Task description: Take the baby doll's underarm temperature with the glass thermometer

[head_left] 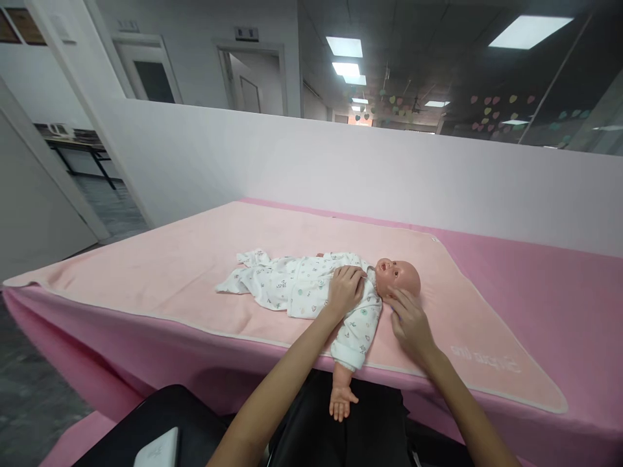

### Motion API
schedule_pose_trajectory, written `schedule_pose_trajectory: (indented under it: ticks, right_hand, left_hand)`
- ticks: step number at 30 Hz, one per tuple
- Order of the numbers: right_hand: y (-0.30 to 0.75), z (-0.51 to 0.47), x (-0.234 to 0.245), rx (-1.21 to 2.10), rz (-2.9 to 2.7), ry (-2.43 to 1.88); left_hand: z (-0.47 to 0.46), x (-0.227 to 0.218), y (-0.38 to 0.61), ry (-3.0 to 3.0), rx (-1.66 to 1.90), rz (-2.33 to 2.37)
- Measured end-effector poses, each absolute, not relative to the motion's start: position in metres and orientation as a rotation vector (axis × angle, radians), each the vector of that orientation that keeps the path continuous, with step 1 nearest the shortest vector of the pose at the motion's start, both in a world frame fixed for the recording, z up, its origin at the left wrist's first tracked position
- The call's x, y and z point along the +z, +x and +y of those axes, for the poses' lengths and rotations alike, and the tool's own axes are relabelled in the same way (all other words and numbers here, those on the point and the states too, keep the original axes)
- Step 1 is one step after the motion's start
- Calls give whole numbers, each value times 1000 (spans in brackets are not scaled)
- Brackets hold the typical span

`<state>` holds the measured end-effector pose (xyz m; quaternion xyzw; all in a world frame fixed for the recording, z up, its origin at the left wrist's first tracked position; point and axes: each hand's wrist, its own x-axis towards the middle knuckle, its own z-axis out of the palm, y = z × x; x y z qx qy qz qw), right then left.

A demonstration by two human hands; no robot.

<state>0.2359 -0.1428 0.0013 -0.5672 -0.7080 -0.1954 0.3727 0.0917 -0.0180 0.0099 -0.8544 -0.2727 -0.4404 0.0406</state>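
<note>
A baby doll [409, 275] lies on its back with its head to the right, dressed in a white patterned shirt [311, 295] and matching trousers [267, 279]. My left hand [346, 288] rests on the upper chest, fingers bent and closed on the shirt near the collar; the fingertips are partly hidden. Beside the doll's cheek and neck is my right hand [411, 324], its fingers stretched out and touching the side of the head. One doll arm [343, 383] hangs over the table's front edge, palm showing.
Under the doll, a light pink blanket [185, 259] covers much of the table, over a darker pink cloth [549, 285]. A low white partition [341, 168] stands behind. At lower left, a white flat object [158, 449] lies on a black seat [160, 415].
</note>
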Motion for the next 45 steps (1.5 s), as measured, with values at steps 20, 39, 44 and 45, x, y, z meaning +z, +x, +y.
schedule_pose_trajectory:
  ticks: [20, 39, 44, 45]
  right_hand:
    - [172, -54, 0, 14, -1227, -1328]
    - [176, -46, -11, -15, -1199, -1375]
    - [177, -44, -14, -46, -1222, -1353]
    - [177, -44, -14, -53, -1223, -1341]
  left_hand:
    - [-13, 8, 93, -2580, -1171, -935]
    - [-17, 13, 91, -2632, -1502, -1031]
    - [-20, 14, 90, -2598, -1600, -1011]
    - [-20, 14, 90, -2576, -1636, -1004]
